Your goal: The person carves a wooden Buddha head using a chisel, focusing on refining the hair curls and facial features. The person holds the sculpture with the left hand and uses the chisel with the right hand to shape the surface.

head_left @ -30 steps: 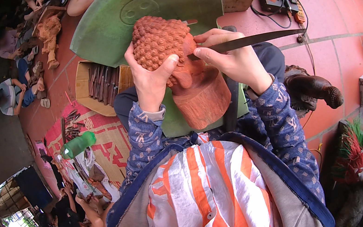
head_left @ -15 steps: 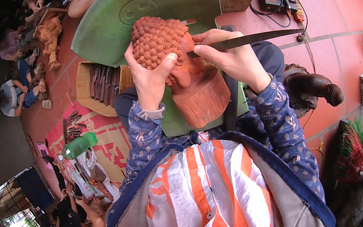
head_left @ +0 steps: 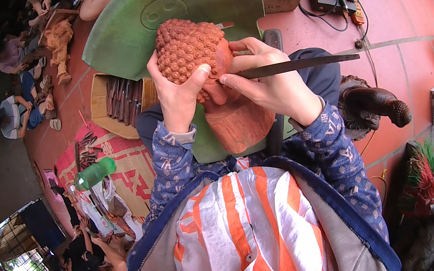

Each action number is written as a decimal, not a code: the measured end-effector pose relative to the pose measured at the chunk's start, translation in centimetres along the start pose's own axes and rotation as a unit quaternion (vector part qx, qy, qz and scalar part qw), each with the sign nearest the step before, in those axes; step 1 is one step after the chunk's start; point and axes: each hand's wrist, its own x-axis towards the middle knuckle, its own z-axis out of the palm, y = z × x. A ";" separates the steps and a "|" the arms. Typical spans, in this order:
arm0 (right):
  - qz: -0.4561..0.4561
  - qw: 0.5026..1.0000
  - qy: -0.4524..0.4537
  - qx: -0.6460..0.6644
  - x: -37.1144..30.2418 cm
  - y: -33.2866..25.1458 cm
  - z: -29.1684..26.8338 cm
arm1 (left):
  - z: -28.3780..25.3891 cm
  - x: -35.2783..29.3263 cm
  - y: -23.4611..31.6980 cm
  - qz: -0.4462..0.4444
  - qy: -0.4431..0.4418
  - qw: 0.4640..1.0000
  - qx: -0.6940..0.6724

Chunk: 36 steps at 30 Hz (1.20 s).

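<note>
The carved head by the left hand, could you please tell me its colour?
The carved head is reddish brown; the head camera view shows it best.

Carved head (head_left: 187,52): reddish wood, matt, knobbly over the curls, smoother at the near end
Blade (head_left: 300,65): dark, metal-looking, dull
Green panel (head_left: 114,36), far: plastic-looking, matt, scuffed
Box (head_left: 98,100), left: matt brown cardboard
Bottle (head_left: 94,174), left: green plastic, glossy
Statue (head_left: 370,105), right: dark, polished-looking, glossy
Sleeves (head_left: 170,154): matt blue cloth
Striped sheet (head_left: 224,220), near: thin, creased; cloth or plastic, cannot tell
Floor (head_left: 399,22), right: smooth tile, faint sheen
</note>
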 end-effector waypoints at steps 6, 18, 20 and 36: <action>0.093 0.989 0.000 0.119 0.2 1.2 -0.7 | -0.1 0.1 -0.3 0.009 -0.002 1.000 -0.005; 0.036 0.997 0.028 0.059 -0.3 1.2 -0.1 | 0.0 0.1 0.0 0.013 -0.002 1.000 -0.009; 0.057 0.993 0.032 0.102 -0.3 1.5 0.0 | -0.1 0.1 0.0 0.014 -0.001 1.000 -0.008; 0.105 0.981 0.031 0.158 -0.6 1.2 0.0 | 0.0 0.0 0.2 0.004 -0.001 1.000 -0.015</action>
